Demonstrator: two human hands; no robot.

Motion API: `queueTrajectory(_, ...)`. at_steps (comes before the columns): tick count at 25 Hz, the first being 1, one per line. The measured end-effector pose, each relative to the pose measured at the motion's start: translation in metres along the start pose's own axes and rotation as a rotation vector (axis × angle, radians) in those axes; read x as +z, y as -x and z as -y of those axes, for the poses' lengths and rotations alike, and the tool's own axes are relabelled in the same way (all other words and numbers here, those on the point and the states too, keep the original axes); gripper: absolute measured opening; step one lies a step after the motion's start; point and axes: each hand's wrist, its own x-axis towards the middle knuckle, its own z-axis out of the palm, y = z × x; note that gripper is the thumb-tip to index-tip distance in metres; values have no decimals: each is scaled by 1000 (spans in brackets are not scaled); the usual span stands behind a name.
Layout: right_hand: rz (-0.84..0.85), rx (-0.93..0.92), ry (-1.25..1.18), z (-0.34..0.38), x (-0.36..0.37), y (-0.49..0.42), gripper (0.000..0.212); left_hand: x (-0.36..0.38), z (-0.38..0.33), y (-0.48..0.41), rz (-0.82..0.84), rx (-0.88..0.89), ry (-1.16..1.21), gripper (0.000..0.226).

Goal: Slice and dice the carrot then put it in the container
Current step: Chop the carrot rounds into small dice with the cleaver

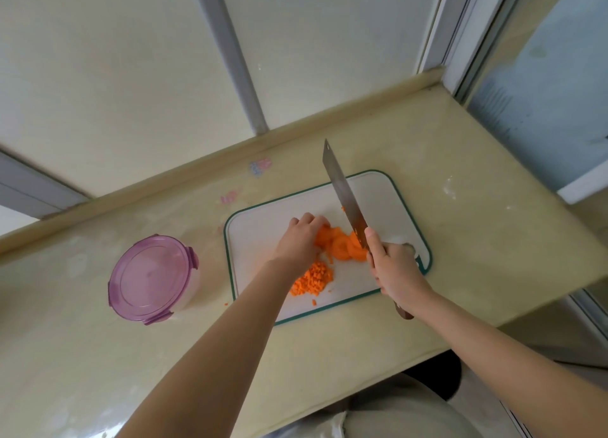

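Observation:
Orange carrot slices (342, 247) lie in an overlapping heap on a white cutting board (263, 227) with a green rim. My left hand (301, 240) rests on the left end of the slices, fingers curled over them. My right hand (396, 269) grips the handle of a long knife (343, 194), forefinger along the blade; the blade's heel is at the right side of the slices, its tip raised toward the wall. A pile of diced carrot (314, 279) sits on the board below my left hand. The container (153, 278), round with a purple lid on, stands left of the board.
The beige counter (460, 240) ends in a front edge near my body and a raised ledge along the tiled wall behind. A few carrot bits (226, 304) lie off the board at its left. A window frame stands at the right.

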Motion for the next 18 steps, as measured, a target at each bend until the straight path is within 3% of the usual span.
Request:
queueTrajectory(5, 10, 14, 11, -3, -1, 0, 62, -3, 4, 0, -33, 0, -10, 49)
queueTrajectory(8, 32, 14, 23, -2, 3, 1, 62, -6, 4, 8, -112, -118, 157, 37)
queueTrajectory(11, 62, 13, 21, 6, 7, 4, 61, -15, 6, 27, -281, -211, 352, 20)
queueTrajectory(14, 107, 39, -12, 15, 19, 15, 58, -21, 18, 51, -486, -291, 490, 20)
queueTrajectory(18, 259, 132, -121, 25, 49, 38, 53, -15, 35, 87, -619, -476, 627, 21)
